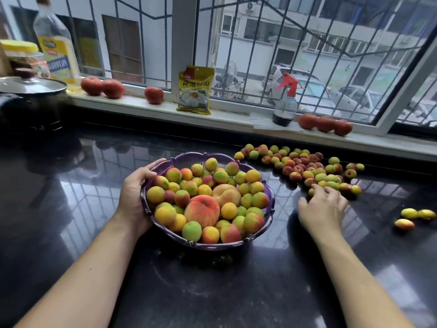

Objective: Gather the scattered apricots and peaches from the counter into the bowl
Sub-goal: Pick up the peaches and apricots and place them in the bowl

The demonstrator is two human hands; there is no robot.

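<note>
The purple bowl sits on the dark counter, heaped with apricots and two big peaches. The left hand grips the bowl's left rim, thumb hooked over the edge, fingers curled under it. Right of the bowl, the right hand lies over the near end of the scattered apricots, fingers spread and bent; whether it has hold of one I cannot tell. Farther right of the bowl lie three stray apricots.
</note>
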